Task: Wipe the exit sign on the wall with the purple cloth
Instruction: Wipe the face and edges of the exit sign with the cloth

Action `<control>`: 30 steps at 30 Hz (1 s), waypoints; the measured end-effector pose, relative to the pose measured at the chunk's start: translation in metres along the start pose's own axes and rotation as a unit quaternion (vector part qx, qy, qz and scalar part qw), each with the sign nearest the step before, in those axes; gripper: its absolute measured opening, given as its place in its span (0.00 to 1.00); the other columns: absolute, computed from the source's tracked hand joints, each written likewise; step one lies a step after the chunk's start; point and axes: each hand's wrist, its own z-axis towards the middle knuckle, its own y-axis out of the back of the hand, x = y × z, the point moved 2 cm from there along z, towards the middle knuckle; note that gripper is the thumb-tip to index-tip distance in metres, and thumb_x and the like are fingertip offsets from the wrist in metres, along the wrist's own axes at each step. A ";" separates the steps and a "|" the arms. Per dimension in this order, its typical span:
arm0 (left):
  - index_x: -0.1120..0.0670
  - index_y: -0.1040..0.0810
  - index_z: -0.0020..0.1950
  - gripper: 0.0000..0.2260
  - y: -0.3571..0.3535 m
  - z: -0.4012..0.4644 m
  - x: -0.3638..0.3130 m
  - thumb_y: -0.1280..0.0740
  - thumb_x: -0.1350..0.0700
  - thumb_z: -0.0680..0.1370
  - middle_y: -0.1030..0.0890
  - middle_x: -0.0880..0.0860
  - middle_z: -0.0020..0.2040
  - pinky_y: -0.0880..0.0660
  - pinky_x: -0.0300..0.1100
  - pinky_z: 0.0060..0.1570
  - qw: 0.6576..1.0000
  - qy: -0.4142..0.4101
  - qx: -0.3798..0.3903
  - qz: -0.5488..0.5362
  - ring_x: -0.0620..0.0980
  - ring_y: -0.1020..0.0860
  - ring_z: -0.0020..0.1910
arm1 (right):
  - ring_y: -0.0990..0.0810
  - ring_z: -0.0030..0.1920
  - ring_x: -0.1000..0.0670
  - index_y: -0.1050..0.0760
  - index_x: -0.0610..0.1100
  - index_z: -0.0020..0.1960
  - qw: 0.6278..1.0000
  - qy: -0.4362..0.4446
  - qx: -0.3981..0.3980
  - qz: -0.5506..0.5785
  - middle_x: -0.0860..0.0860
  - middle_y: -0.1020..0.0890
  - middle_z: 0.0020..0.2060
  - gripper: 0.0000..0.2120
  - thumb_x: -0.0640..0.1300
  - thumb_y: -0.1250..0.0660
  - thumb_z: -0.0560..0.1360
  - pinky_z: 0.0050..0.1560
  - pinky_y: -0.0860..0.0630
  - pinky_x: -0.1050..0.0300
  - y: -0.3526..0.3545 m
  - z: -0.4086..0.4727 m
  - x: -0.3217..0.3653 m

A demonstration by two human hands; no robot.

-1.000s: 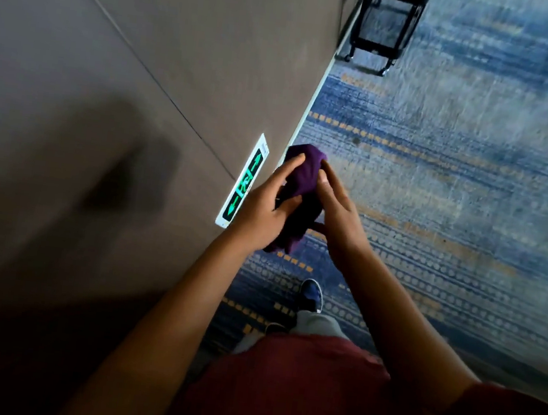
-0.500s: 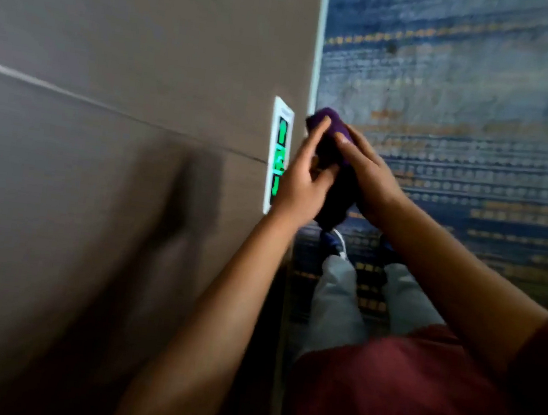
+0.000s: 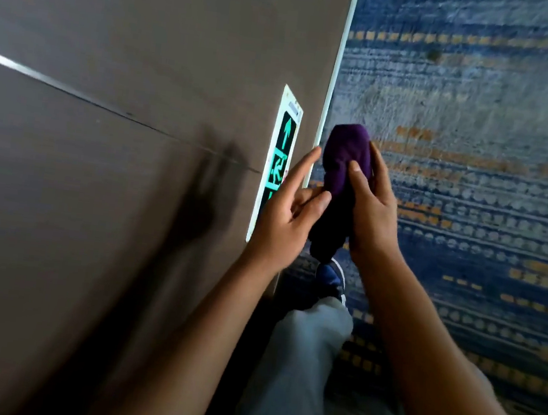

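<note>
the purple cloth (image 3: 344,167) is bunched into a long roll, a little above the centre of the view, toward 12 o'clock. the right hand (image 3: 373,212) is clamped on it: the thumb presses on the near face of the roll and the fingers wrap around its 3 o'clock side. the lower end of the cloth hangs down dark between the two hands.

the left hand (image 3: 285,219) is just beside the cloth at its 9 o'clock side. its fingers are spread and loose, the index finger stretched up toward 1 o'clock, and the other fingers curl toward the cloth. i cannot tell if they touch it or only come near.

the exit sign (image 3: 281,153) is on the brown wall (image 3: 121,119), at 9 o'clock from the cloth. it is a tall narrow plate with a white frame and green glowing arrow and running figure. the left hand covers its lower part. the cloth is not on the sign; it is apart from it, in front of the blue and orange carpet (image 3: 478,163).

below the hands, toward 6 o'clock, a grey trouser leg (image 3: 301,366) and a dark shoe (image 3: 331,276) are seen.
</note>
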 end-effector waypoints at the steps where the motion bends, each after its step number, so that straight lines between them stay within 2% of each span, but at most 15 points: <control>1: 0.49 0.33 0.78 0.24 0.000 0.001 0.014 0.35 0.62 0.83 0.26 0.45 0.36 0.29 0.32 0.43 1.000 -0.007 0.002 0.001 0.41 0.30 0.36 | 0.20 0.69 0.53 0.25 0.57 0.72 1.000 0.010 0.009 -0.016 0.53 0.19 0.68 0.25 0.52 0.29 0.76 0.74 0.26 0.45 -0.001 0.006 -0.012; 3: 0.48 0.30 0.76 0.22 0.001 0.009 0.040 0.34 0.62 0.83 0.25 0.54 0.37 0.29 0.34 0.41 1.000 -0.011 -0.006 0.015 0.42 0.29 0.36 | 0.19 0.67 0.54 0.25 0.54 0.74 0.998 0.028 0.024 -0.045 0.54 0.17 0.66 0.24 0.51 0.31 0.77 0.72 0.25 0.48 0.001 0.018 -0.038; 5: 0.47 0.28 0.75 0.21 -0.004 0.016 0.068 0.35 0.60 0.83 0.32 0.63 0.35 0.32 0.36 0.39 0.998 -0.014 -0.045 0.029 0.46 0.33 0.34 | 0.18 0.62 0.59 0.25 0.56 0.73 0.995 0.054 0.044 -0.067 0.56 0.16 0.64 0.23 0.50 0.31 0.79 0.67 0.22 0.57 0.006 0.033 -0.065; 6: 0.47 0.28 0.75 0.20 -0.009 0.019 0.082 0.35 0.59 0.83 0.33 0.65 0.35 0.31 0.38 0.41 0.998 -0.015 -0.056 0.016 0.48 0.33 0.35 | 0.17 0.60 0.61 0.25 0.57 0.73 0.994 0.062 0.046 -0.078 0.56 0.16 0.63 0.22 0.50 0.31 0.80 0.62 0.22 0.63 0.010 0.043 -0.078; 8: 0.45 0.27 0.74 0.19 -0.018 0.023 0.106 0.36 0.57 0.83 0.22 0.64 0.39 0.24 0.43 0.49 0.997 -0.029 -0.072 -0.023 0.51 0.22 0.42 | 0.17 0.59 0.63 0.25 0.58 0.73 0.993 0.073 0.043 -0.082 0.56 0.16 0.63 0.21 0.49 0.31 0.81 0.56 0.23 0.70 0.022 0.060 -0.102; 9: 0.46 0.26 0.74 0.19 -0.019 0.025 0.119 0.36 0.57 0.83 0.16 0.60 0.47 0.21 0.45 0.53 0.995 -0.047 -0.087 -0.031 0.53 0.16 0.49 | 0.17 0.59 0.63 0.25 0.58 0.73 0.994 0.078 0.040 -0.073 0.57 0.16 0.63 0.21 0.50 0.31 0.81 0.56 0.23 0.70 0.028 0.068 -0.114; 10: 0.46 0.26 0.74 0.18 -0.018 0.029 0.129 0.36 0.55 0.83 0.14 0.59 0.54 0.19 0.44 0.54 0.991 -0.073 -0.105 -0.033 0.55 0.14 0.53 | 0.18 0.60 0.63 0.25 0.58 0.73 0.994 0.083 0.041 -0.063 0.57 0.16 0.63 0.22 0.51 0.31 0.80 0.57 0.23 0.69 0.032 0.079 -0.123; 11: 0.45 0.26 0.73 0.18 -0.015 0.034 0.138 0.36 0.54 0.83 0.14 0.59 0.56 0.19 0.42 0.53 0.988 -0.092 -0.118 -0.028 0.56 0.13 0.52 | 0.17 0.60 0.62 0.25 0.60 0.73 0.994 0.084 0.046 -0.057 0.59 0.16 0.63 0.23 0.54 0.31 0.78 0.59 0.22 0.66 0.036 0.090 -0.131; 13: 0.41 0.25 0.72 0.18 -0.004 0.046 0.154 0.36 0.51 0.82 0.13 0.54 0.54 0.19 0.42 0.53 0.982 -0.112 -0.149 0.005 0.54 0.13 0.48 | 0.16 0.60 0.60 0.25 0.63 0.72 0.994 0.079 0.054 -0.046 0.60 0.16 0.61 0.24 0.57 0.32 0.76 0.59 0.20 0.59 0.037 0.105 -0.144; 15: 0.39 0.25 0.72 0.18 0.010 0.056 0.169 0.36 0.50 0.82 0.13 0.50 0.53 0.19 0.43 0.56 0.970 -0.150 -0.181 0.057 0.51 0.13 0.50 | 0.14 0.55 0.58 0.24 0.64 0.70 0.992 0.086 0.082 -0.031 0.60 0.14 0.58 0.21 0.57 0.32 0.76 0.53 0.17 0.55 0.029 0.119 -0.159; 17: 0.40 0.26 0.73 0.18 0.019 0.064 0.184 0.36 0.51 0.83 0.14 0.49 0.55 0.19 0.45 0.58 0.957 -0.177 -0.195 0.118 0.51 0.15 0.55 | 0.12 0.48 0.58 0.23 0.62 0.69 0.988 0.092 0.121 -0.017 0.59 0.14 0.55 0.18 0.53 0.32 0.80 0.44 0.17 0.60 0.018 0.127 -0.173; 21: 0.44 0.28 0.75 0.18 0.036 0.059 0.203 0.36 0.51 0.84 0.16 0.49 0.61 0.21 0.48 0.61 0.935 -0.219 -0.221 0.168 0.53 0.17 0.60 | 0.13 0.53 0.58 0.22 0.58 0.69 0.981 0.101 0.168 -0.012 0.57 0.14 0.57 0.16 0.47 0.31 0.82 0.47 0.18 0.63 0.009 0.129 -0.192; 24: 0.42 0.30 0.76 0.20 0.041 0.052 0.203 0.36 0.46 0.84 0.17 0.46 0.62 0.22 0.43 0.61 0.924 -0.240 -0.244 0.172 0.53 0.18 0.61 | 0.12 0.42 0.55 0.18 0.53 0.63 0.975 0.103 0.199 -0.010 0.52 0.12 0.50 0.12 0.44 0.30 0.82 0.36 0.20 0.64 0.015 0.132 -0.193; 26: 0.40 0.33 0.78 0.23 0.041 0.045 0.203 0.36 0.43 0.83 0.19 0.44 0.64 0.23 0.43 0.63 0.916 -0.249 -0.255 0.186 0.51 0.20 0.65 | 0.13 0.38 0.54 0.18 0.52 0.62 0.965 0.130 0.228 -0.026 0.50 0.12 0.47 0.11 0.45 0.29 0.80 0.33 0.20 0.63 0.018 0.128 -0.190; 30: 0.36 0.39 0.80 0.28 0.036 0.033 0.202 0.35 0.41 0.81 0.23 0.44 0.71 0.28 0.55 0.70 0.917 -0.219 -0.246 0.226 0.44 0.27 0.73 | 0.12 0.41 0.51 0.19 0.52 0.63 0.952 0.166 0.248 -0.061 0.47 0.12 0.49 0.13 0.46 0.27 0.79 0.35 0.18 0.61 0.019 0.113 -0.180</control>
